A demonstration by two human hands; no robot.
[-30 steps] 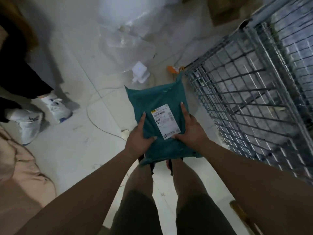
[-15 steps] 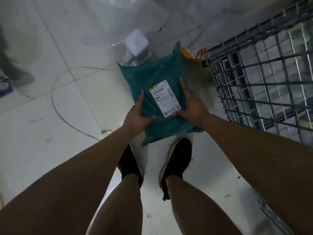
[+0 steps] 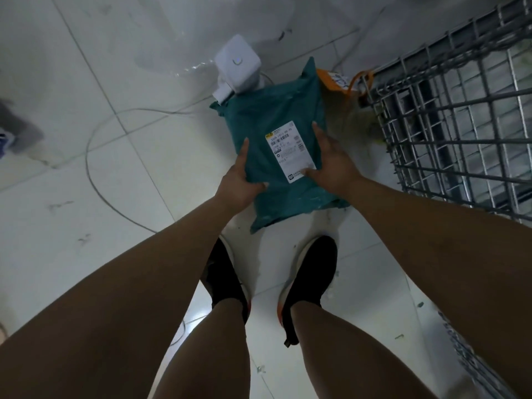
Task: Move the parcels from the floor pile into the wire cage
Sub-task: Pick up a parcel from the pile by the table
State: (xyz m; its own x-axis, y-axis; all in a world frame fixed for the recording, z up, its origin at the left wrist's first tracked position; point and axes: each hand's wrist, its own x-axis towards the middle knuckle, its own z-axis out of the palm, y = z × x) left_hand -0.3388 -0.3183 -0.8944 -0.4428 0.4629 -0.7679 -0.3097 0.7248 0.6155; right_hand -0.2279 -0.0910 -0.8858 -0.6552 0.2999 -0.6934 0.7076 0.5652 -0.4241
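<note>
Carried forward since earlier, teal parcel point(image 3: 267, 116) is gripped edgewise by left hand point(image 3: 240, 180) and right hand point(image 3: 334, 165) beside wire cage point(image 3: 449, 133).

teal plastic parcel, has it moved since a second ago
Yes, the teal plastic parcel went forward: its far edge now overlaps the white cube device and passes the orange tag at the wire cage corner.

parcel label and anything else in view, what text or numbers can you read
The label on the parcel, top line: roughly "1013 00 70"; the characters before it are unclear.
Rest of the label, barcode and small print: too blurred to read.
The orange tag by the cage: blue handwriting, unreadable.
</note>
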